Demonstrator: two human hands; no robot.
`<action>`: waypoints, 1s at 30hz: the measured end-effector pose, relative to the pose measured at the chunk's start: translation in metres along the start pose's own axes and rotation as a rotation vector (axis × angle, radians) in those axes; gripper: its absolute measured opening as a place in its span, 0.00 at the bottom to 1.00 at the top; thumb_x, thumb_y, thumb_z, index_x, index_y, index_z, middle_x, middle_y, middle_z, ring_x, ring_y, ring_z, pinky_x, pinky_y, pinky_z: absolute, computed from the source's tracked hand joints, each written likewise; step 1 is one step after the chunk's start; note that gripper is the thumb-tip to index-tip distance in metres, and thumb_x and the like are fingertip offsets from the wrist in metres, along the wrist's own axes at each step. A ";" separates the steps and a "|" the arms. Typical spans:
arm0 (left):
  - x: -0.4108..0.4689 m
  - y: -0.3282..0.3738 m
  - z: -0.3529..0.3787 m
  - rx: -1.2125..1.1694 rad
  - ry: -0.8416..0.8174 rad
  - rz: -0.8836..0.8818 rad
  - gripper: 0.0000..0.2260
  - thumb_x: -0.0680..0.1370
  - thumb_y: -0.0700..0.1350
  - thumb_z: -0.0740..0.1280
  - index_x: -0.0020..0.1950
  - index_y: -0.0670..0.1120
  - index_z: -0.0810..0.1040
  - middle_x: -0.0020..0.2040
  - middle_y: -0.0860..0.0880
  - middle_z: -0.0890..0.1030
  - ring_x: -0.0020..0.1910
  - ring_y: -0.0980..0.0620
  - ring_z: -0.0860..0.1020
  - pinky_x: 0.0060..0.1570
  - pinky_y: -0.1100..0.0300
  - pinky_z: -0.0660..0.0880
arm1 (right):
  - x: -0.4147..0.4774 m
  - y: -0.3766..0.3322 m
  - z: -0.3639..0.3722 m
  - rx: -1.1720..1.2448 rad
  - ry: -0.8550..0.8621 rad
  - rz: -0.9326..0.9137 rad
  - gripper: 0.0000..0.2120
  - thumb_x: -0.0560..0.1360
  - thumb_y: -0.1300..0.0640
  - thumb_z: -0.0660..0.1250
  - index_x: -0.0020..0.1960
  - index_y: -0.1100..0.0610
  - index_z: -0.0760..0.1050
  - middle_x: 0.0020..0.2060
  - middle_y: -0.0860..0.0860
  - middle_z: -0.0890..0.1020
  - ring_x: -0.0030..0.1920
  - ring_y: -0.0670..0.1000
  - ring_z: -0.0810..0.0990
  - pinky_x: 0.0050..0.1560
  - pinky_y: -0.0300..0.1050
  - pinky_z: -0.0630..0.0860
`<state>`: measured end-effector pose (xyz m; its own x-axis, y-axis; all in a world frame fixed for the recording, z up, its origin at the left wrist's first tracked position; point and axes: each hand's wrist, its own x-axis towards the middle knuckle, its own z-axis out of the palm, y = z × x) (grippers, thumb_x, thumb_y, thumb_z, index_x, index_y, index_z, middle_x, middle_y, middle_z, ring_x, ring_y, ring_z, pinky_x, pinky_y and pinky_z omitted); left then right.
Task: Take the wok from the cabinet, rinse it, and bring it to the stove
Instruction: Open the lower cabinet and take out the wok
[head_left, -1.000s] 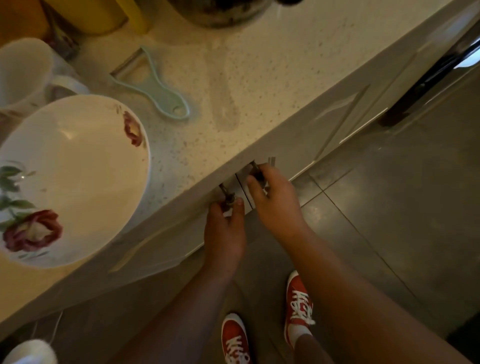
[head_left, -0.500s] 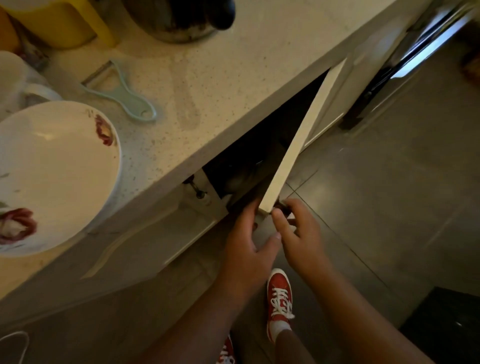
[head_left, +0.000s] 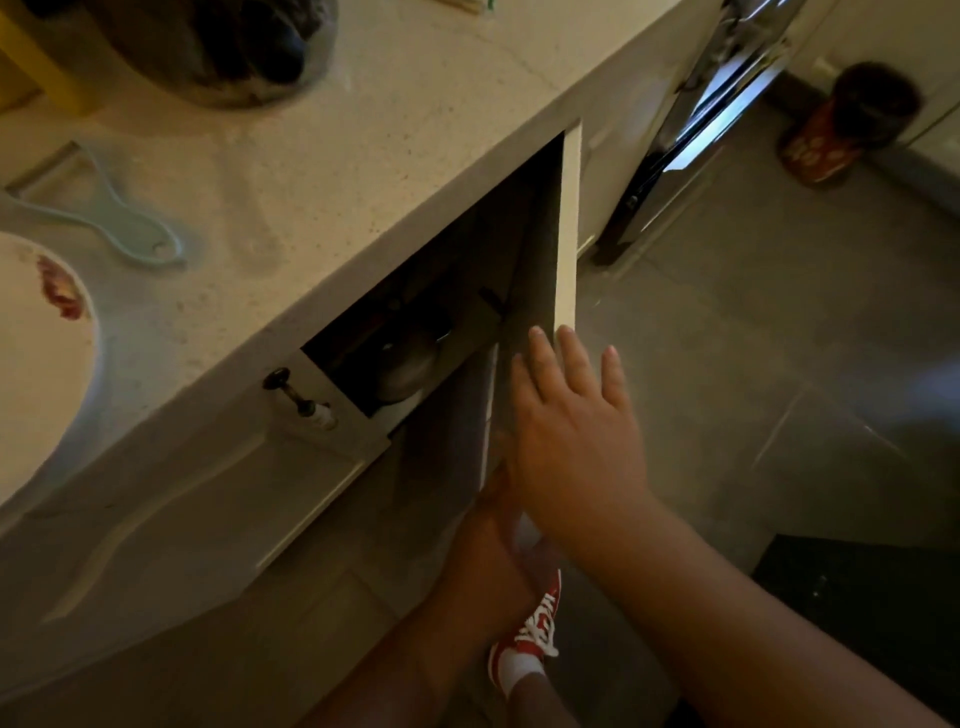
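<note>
The right cabinet door (head_left: 566, 234) under the counter stands swung out, with its pale edge towards me. Inside the dark cabinet (head_left: 426, 291) a rounded grey metal vessel (head_left: 405, 369) shows, only partly visible, so I cannot tell if it is the wok. My right hand (head_left: 571, 431) is open with fingers spread, and its fingertips rest by the door's lower edge. My left hand (head_left: 496, 491) reaches in below it and is mostly hidden behind the right hand and the door. The left door (head_left: 208, 499) is closed, and its dark knob (head_left: 293, 395) is untouched.
On the speckled counter (head_left: 322, 171) lie a teal peeler (head_left: 119, 228), a floral white bowl (head_left: 36, 374) and a dark pot (head_left: 218, 47). An oven with a shiny handle (head_left: 701, 119) stands to the right. A red can (head_left: 841, 130) and a black mat (head_left: 857, 613) are on the tiled floor.
The right door has swung wider. My right hand has let go of its knob and opened flat against the door. My left hand has moved underneath the right hand.
</note>
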<state>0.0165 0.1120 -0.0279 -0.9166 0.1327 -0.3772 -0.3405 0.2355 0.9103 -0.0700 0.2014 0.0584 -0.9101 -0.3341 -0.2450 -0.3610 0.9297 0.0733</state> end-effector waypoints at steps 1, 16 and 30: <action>0.005 0.004 0.005 0.052 -0.012 0.022 0.28 0.73 0.50 0.71 0.72 0.60 0.68 0.65 0.60 0.75 0.67 0.54 0.75 0.63 0.54 0.75 | 0.000 0.010 0.005 -0.020 -0.012 0.021 0.31 0.81 0.43 0.52 0.79 0.54 0.49 0.80 0.57 0.45 0.78 0.62 0.40 0.75 0.66 0.42; 0.157 -0.023 0.093 0.490 -0.122 0.524 0.36 0.78 0.65 0.57 0.76 0.68 0.34 0.78 0.66 0.36 0.79 0.51 0.44 0.72 0.40 0.62 | -0.021 0.130 0.061 -0.427 0.065 0.200 0.48 0.66 0.49 0.72 0.76 0.54 0.46 0.80 0.59 0.45 0.78 0.65 0.41 0.72 0.73 0.42; 0.328 -0.033 0.085 0.984 0.081 0.878 0.33 0.79 0.61 0.55 0.80 0.56 0.45 0.80 0.50 0.39 0.78 0.53 0.35 0.75 0.51 0.39 | 0.078 0.256 0.153 -0.368 0.520 0.415 0.40 0.72 0.40 0.65 0.78 0.56 0.57 0.79 0.60 0.49 0.78 0.62 0.43 0.75 0.69 0.46</action>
<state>-0.2554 0.2298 -0.1964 -0.7745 0.5497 0.3129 0.6313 0.7024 0.3288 -0.2020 0.4370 -0.0897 -0.9316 -0.0832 0.3538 0.0703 0.9138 0.4000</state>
